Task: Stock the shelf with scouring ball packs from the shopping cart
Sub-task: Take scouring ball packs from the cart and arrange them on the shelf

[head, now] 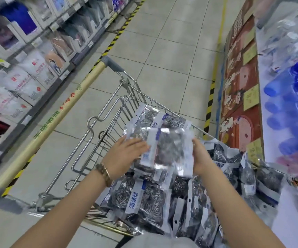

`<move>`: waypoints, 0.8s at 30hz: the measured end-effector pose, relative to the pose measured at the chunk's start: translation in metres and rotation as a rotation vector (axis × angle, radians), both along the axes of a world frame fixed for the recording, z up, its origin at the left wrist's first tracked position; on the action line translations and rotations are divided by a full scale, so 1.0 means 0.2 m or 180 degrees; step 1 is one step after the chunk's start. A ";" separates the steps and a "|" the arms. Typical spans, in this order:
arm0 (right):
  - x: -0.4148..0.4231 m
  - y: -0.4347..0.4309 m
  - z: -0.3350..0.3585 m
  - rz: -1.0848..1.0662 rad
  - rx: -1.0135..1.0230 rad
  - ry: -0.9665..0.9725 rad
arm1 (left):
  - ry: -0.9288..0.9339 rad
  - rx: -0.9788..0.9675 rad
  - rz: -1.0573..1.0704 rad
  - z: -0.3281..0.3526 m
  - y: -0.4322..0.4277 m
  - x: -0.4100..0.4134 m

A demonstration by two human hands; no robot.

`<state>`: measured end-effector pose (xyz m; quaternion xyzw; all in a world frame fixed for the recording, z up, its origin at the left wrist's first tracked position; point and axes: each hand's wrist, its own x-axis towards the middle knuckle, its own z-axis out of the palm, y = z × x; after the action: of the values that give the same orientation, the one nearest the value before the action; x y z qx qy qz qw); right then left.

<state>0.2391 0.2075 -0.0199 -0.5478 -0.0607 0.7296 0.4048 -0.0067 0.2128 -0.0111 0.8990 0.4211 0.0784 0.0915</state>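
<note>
Scouring ball pack (168, 149) up over cart (111, 114), long axis running away from body. Right grip (201, 159) pinches its right edge, left grip (126, 155) at left edge, curl unclear in blur. Shelf (268, 133) lies to right, nearer right grip.

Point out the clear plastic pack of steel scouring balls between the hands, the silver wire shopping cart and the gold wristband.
Clear plastic pack of steel scouring balls (168, 147): head view, its dark middle.
Silver wire shopping cart (117, 113): head view, wire end wall.
Gold wristband (103, 173): head view, band on left wrist.
</note>
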 end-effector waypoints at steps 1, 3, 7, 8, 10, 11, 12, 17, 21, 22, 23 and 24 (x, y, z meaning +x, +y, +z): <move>0.03 -0.02 0.00 0.0053 -0.0021 0.0174 | 0.0037 0.0330 -0.0361 -0.01 -0.01 -0.02; 0.08 -0.05 -0.02 0.0189 -0.0004 0.0270 | -0.0141 0.0685 -0.0776 -0.04 -0.02 -0.07; 0.13 -0.13 -0.05 0.0926 0.0017 0.0148 | -0.0163 0.0929 -0.0950 -0.07 0.02 -0.11; 0.13 -0.14 -0.03 0.1189 0.0037 0.0203 | -0.0148 0.0955 -0.0905 -0.07 0.03 -0.10; 0.12 -0.16 -0.03 0.1742 0.0076 -0.0095 | -0.0237 0.1037 -0.0868 -0.08 0.05 -0.08; 0.09 -0.17 -0.02 0.1978 0.0097 -0.0386 | -0.0320 0.1095 -0.0878 -0.08 0.05 -0.06; 0.06 -0.19 -0.02 0.2102 0.0075 -0.0655 | -0.0408 0.1139 -0.0870 -0.09 0.04 -0.03; -0.04 -0.23 -0.05 0.1388 -0.0093 -0.0861 | -0.0586 0.0710 0.0232 -0.14 -0.04 0.11; 0.01 -0.25 -0.05 0.1094 0.0077 -0.1065 | -0.1333 -0.0372 0.1815 -0.14 -0.12 0.12; 0.04 -0.25 -0.06 0.0971 0.0127 -0.1087 | -0.1784 -0.0851 0.2478 -0.13 -0.15 0.12; 0.05 -0.26 -0.05 0.0896 0.0154 -0.1112 | -0.2216 -0.1310 0.3041 -0.14 -0.19 0.12; 0.07 -0.26 -0.06 0.0896 0.0191 -0.1172 | -0.2493 -0.1656 0.3422 -0.15 -0.24 0.13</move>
<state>0.2523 0.1557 -0.0314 -0.6455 -0.2309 0.6645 0.2973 0.0195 0.1656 -0.0417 0.4217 0.7473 0.3267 0.3962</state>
